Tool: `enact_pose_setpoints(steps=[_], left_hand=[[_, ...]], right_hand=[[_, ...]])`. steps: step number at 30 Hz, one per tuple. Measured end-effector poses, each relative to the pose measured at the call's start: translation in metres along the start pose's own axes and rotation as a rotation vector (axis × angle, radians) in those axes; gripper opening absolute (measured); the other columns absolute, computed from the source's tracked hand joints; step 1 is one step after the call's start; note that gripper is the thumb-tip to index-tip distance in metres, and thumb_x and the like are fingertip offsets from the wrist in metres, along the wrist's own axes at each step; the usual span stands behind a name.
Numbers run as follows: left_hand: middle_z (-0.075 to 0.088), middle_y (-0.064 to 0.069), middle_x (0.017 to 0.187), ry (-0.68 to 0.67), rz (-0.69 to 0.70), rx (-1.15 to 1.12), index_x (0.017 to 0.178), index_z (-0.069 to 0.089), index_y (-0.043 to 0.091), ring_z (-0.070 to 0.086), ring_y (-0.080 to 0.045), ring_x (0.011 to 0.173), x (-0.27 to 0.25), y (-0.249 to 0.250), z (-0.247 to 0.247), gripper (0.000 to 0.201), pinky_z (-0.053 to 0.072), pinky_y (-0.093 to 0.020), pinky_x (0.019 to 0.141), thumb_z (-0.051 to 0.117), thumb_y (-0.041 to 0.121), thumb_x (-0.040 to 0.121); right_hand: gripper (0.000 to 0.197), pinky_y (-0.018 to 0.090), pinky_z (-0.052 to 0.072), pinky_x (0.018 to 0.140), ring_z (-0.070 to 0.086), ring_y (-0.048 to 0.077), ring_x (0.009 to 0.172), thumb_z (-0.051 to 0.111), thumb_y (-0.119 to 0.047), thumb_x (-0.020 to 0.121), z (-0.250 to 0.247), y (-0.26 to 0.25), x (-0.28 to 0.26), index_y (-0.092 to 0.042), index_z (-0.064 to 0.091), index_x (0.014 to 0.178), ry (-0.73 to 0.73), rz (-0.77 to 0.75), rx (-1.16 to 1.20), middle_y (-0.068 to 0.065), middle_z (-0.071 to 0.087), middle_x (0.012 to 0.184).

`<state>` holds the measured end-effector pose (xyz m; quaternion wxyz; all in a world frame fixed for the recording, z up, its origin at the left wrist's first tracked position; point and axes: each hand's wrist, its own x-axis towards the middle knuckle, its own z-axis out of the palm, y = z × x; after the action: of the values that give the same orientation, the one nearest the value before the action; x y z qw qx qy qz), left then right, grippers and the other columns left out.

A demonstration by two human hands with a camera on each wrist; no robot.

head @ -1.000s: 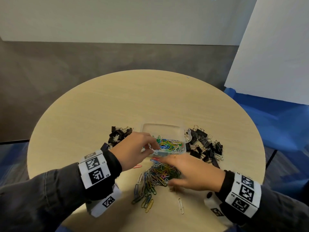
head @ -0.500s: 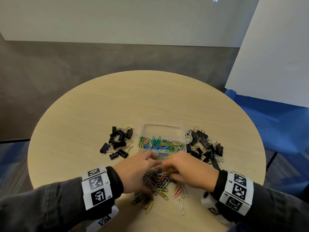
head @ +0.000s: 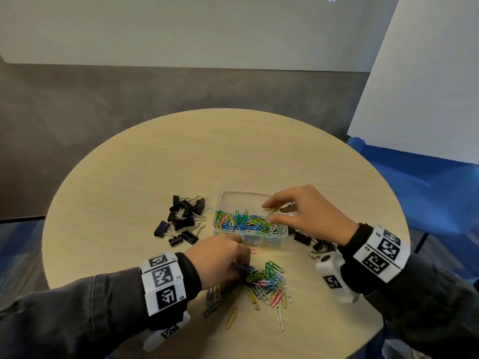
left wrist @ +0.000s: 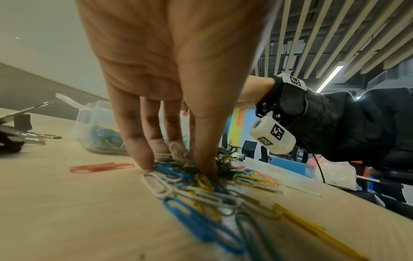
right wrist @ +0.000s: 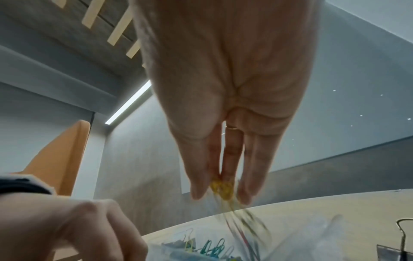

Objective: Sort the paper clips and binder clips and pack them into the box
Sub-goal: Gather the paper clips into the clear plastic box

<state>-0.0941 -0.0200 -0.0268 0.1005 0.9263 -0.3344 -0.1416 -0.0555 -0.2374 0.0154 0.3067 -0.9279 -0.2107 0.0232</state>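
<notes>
A round bench [head: 181,161] with a pale wood-grain top is standing on a grey floor [head: 77,112], with a white wall [head: 181,29] running behind it and a white panel [head: 427,73] leaning at the right above a blue surface [head: 427,182]. In the wrist views a ceiling of pale slats [left wrist: 335,35] and a strip light [right wrist: 129,104] are being shown overhead.

A clear plastic box [head: 281,233] is sitting near the middle of the bench, and its nearer half is being filled with coloured paper clips. A small bunch of yellow paper clips [head: 272,210] is being pinched between the thumb and fingertips of the right hand [head: 308,213], which is being held above the far right part of the box; in the right wrist view [right wrist: 222,190] further clips are blurred just below the fingertips, above the box.

The left hand [head: 220,260] is being pressed down onto a loose pile of paper clips [head: 267,283] lying on the bench in front of the box. Its fingers are being bunched with the thumb into the pile [left wrist: 201,180], and some clips are being gathered between them, though it cannot be told whether any are being lifted. A single red clip [left wrist: 100,166] is lying apart, between pile and box.

Black binder clips [head: 184,218] are heaped to the left of the box, and more are lying to its right [head: 308,240], partly hidden by the right wrist.
</notes>
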Motion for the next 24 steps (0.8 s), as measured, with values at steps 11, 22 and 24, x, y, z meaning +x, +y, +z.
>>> enact_pose_setpoints(steps=[11, 22, 24], left_hand=[[0.052, 0.0, 0.124, -0.043, 0.031, 0.05, 0.12, 0.052, 0.019, 0.054, -0.021, 0.111, 0.002, -0.009, 0.008, 0.031, 0.049, -0.04, 0.09, 0.053, 0.03, 0.092], [0.057, -0.002, 0.124, -0.031, 0.054, -0.014, 0.121, 0.058, 0.016, 0.052, -0.019, 0.115, -0.002, -0.012, -0.003, 0.028, 0.04, -0.029, 0.096, 0.053, 0.019, 0.094], [0.059, -0.002, 0.117, -0.01, 0.05, -0.024, 0.118, 0.059, 0.017, 0.053, -0.017, 0.108, -0.002, -0.013, -0.007, 0.026, 0.039, -0.023, 0.087, 0.054, 0.021, 0.093]], right_hand=[[0.071, 0.027, 0.042, 0.076, 0.048, 0.013, 0.096, 0.081, -0.051, 0.063, 0.047, -0.023, -0.047, -0.024, 0.05, 0.122, -0.465, 0.036, -0.389, -0.005, 0.049, 0.114], [0.009, 0.026, 0.038, 0.064, 0.047, 0.013, 0.076, 0.066, -0.02, 0.086, 0.043, -0.012, -0.039, -0.017, 0.06, 0.092, -0.483, -0.093, -0.326, -0.003, 0.055, 0.088], [0.009, 0.028, 0.045, 0.067, 0.054, 0.013, 0.074, 0.069, -0.021, 0.085, 0.035, -0.011, -0.036, -0.017, 0.062, 0.089, -0.486, -0.063, -0.235, -0.002, 0.061, 0.084]])
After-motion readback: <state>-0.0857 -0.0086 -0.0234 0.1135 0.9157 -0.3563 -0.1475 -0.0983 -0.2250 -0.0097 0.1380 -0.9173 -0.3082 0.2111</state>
